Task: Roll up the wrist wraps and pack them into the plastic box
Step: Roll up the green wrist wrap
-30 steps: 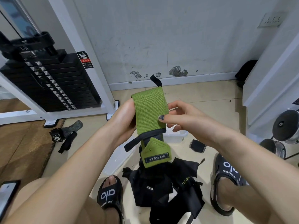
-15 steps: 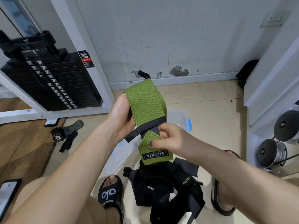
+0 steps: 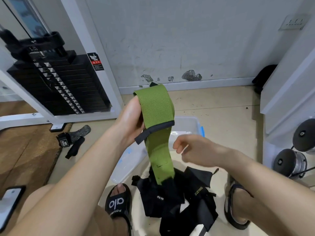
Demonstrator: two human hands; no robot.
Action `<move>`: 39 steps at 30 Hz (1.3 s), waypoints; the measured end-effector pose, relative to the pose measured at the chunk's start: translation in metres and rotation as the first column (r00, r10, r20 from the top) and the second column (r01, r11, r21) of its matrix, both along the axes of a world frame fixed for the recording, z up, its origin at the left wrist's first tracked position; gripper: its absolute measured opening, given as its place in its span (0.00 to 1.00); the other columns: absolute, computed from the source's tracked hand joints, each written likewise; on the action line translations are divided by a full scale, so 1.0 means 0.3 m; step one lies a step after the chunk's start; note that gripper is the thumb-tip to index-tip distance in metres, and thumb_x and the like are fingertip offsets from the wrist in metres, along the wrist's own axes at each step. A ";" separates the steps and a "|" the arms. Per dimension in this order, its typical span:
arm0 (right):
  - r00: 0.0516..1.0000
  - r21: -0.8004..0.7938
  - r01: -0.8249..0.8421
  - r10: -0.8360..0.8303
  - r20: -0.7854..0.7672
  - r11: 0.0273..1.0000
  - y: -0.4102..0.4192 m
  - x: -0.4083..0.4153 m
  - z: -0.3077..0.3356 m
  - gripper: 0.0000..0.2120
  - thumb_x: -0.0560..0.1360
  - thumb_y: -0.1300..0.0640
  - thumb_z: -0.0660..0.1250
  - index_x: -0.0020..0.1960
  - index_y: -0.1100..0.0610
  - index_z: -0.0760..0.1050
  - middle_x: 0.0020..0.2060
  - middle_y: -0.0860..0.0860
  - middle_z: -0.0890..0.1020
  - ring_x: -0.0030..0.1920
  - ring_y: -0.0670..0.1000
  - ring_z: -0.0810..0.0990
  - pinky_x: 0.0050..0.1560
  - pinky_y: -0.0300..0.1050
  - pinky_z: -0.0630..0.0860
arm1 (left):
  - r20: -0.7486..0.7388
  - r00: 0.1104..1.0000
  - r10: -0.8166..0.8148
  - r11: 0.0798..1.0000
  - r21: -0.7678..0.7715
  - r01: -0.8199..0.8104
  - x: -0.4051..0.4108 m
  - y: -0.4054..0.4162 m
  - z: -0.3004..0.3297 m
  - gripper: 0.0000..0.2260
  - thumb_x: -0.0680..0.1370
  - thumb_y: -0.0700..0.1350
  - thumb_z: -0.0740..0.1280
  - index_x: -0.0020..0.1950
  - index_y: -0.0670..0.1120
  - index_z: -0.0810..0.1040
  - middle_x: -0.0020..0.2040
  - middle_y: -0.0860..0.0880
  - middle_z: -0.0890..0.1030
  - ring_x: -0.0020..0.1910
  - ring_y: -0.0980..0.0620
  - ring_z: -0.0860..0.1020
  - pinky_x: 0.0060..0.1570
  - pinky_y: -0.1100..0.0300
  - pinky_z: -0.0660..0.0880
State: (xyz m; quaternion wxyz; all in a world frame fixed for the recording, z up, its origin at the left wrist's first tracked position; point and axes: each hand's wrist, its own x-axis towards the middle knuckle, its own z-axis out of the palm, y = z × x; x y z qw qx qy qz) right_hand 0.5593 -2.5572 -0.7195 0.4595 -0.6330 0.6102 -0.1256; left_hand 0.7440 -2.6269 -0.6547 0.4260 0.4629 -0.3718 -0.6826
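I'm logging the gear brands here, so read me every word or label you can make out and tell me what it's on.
"alo": left black slide sandal, with a second line below it too cut off to read.
"XUEYING": black wrap in the floor pile.
"NCYO", partly legible: another black wrap.
"STUDIO", partly legible: black strap by the mat.
Warning sticker on the white frame: too small to read.

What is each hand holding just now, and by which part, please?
The left hand grips the green wrist wrap at its folded upper part; the right hand holds nothing.
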 end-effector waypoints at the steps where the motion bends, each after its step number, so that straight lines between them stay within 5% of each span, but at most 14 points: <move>1: 0.995 -0.020 0.064 -0.062 0.074 0.998 -0.013 -0.012 0.022 0.16 0.73 0.71 0.64 0.49 0.52 0.79 0.45 0.46 0.82 0.45 0.52 0.80 0.48 0.47 0.79 | 0.027 1.000 -0.013 1.000 -0.004 0.013 -0.002 0.002 -0.001 0.12 0.79 0.46 0.69 0.57 0.40 0.86 0.54 0.41 0.86 0.55 0.41 0.84 0.67 0.43 0.76; 4: 0.908 -0.002 0.203 -0.187 0.376 0.979 -0.034 -0.031 0.099 0.12 0.72 0.68 0.69 0.53 0.56 0.79 0.46 0.51 0.86 0.46 0.48 0.83 0.48 0.40 0.78 | 0.067 0.995 -0.073 0.997 0.018 0.072 -0.004 0.010 -0.005 0.11 0.80 0.47 0.68 0.51 0.42 0.86 0.50 0.41 0.85 0.52 0.41 0.83 0.64 0.44 0.76; 6: 0.806 0.056 0.237 -0.228 0.546 0.970 -0.033 -0.029 0.129 0.14 0.69 0.60 0.72 0.54 0.59 0.78 0.44 0.51 0.85 0.47 0.47 0.84 0.57 0.44 0.80 | 0.096 0.990 -0.108 0.994 0.012 0.107 -0.007 0.016 -0.006 0.11 0.79 0.49 0.69 0.50 0.43 0.87 0.52 0.40 0.86 0.54 0.39 0.84 0.66 0.43 0.76; 9: 0.750 0.096 0.213 -0.225 0.622 0.972 -0.027 -0.011 0.140 0.09 0.78 0.58 0.71 0.49 0.59 0.71 0.30 0.42 0.77 0.36 0.43 0.80 0.66 0.52 0.77 | 0.227 0.969 -0.097 0.990 -0.076 0.117 -0.018 0.019 -0.008 0.13 0.76 0.52 0.69 0.53 0.45 0.86 0.55 0.43 0.86 0.58 0.40 0.83 0.69 0.38 0.71; 12: 0.671 0.100 0.262 -0.256 0.696 0.960 -0.023 0.003 0.145 0.13 0.77 0.54 0.73 0.49 0.64 0.75 0.38 0.50 0.83 0.46 0.51 0.82 0.69 0.58 0.76 | 0.304 0.950 -0.071 0.980 -0.154 0.123 -0.031 0.018 -0.014 0.10 0.81 0.48 0.66 0.57 0.47 0.84 0.55 0.45 0.87 0.56 0.45 0.84 0.64 0.46 0.78; 15: 0.651 0.065 0.324 -0.273 0.708 0.944 -0.028 -0.004 0.147 0.19 0.78 0.57 0.71 0.61 0.70 0.76 0.59 0.66 0.83 0.56 0.58 0.83 0.69 0.60 0.75 | 0.365 0.924 -0.116 0.952 -0.223 0.208 -0.038 0.024 -0.017 0.09 0.84 0.45 0.63 0.55 0.51 0.83 0.51 0.50 0.87 0.50 0.52 0.85 0.52 0.57 0.80; 18: 0.688 0.032 0.301 -0.240 0.685 0.953 -0.025 -0.019 0.151 0.23 0.74 0.55 0.71 0.61 0.71 0.75 0.60 0.68 0.81 0.55 0.58 0.83 0.66 0.59 0.76 | 0.340 0.933 -0.118 0.947 -0.243 0.208 -0.034 0.027 -0.011 0.10 0.84 0.42 0.64 0.51 0.52 0.83 0.46 0.53 0.87 0.45 0.55 0.85 0.47 0.61 0.81; 23: 0.762 -0.030 0.268 -0.193 0.619 0.963 -0.025 -0.039 0.139 0.27 0.70 0.51 0.73 0.57 0.72 0.76 0.57 0.70 0.80 0.50 0.55 0.81 0.57 0.51 0.78 | 0.323 0.935 -0.149 0.938 -0.252 0.236 -0.030 0.027 -0.011 0.10 0.84 0.40 0.62 0.56 0.50 0.83 0.47 0.52 0.87 0.46 0.55 0.85 0.46 0.61 0.81; 26: 0.801 -0.108 0.292 -0.181 0.570 0.950 -0.019 -0.039 0.147 0.29 0.73 0.45 0.72 0.53 0.73 0.73 0.46 0.68 0.78 0.46 0.51 0.76 0.53 0.49 0.72 | 0.306 0.942 -0.134 0.949 -0.235 0.211 -0.032 0.027 -0.010 0.09 0.84 0.42 0.63 0.58 0.52 0.82 0.51 0.52 0.88 0.51 0.54 0.85 0.53 0.58 0.81; 30: 0.791 -0.160 0.370 -0.220 0.571 0.915 -0.029 -0.032 0.141 0.32 0.75 0.37 0.70 0.45 0.69 0.70 0.41 0.54 0.72 0.45 0.52 0.72 0.61 0.64 0.74 | 0.365 0.917 -0.162 0.937 -0.234 0.259 -0.033 0.033 -0.008 0.10 0.85 0.45 0.62 0.58 0.55 0.82 0.53 0.54 0.87 0.53 0.55 0.85 0.56 0.57 0.80; 34: 0.706 -0.153 0.440 -0.235 0.668 0.885 -0.030 -0.015 0.129 0.19 0.79 0.52 0.72 0.40 0.64 0.70 0.35 0.54 0.68 0.39 0.51 0.68 0.44 0.47 0.65 | 0.315 0.930 -0.187 0.950 -0.182 0.253 -0.045 0.045 -0.010 0.11 0.85 0.44 0.62 0.55 0.54 0.83 0.50 0.53 0.88 0.52 0.52 0.85 0.59 0.55 0.80; 39: 0.630 -0.083 0.496 -0.292 0.719 0.864 -0.045 -0.014 0.129 0.15 0.78 0.56 0.74 0.39 0.61 0.72 0.35 0.56 0.69 0.38 0.52 0.68 0.41 0.46 0.64 | 0.118 0.960 -0.255 0.957 -0.112 0.268 -0.042 0.042 -0.007 0.14 0.86 0.42 0.58 0.66 0.43 0.80 0.62 0.42 0.84 0.60 0.47 0.83 0.65 0.50 0.79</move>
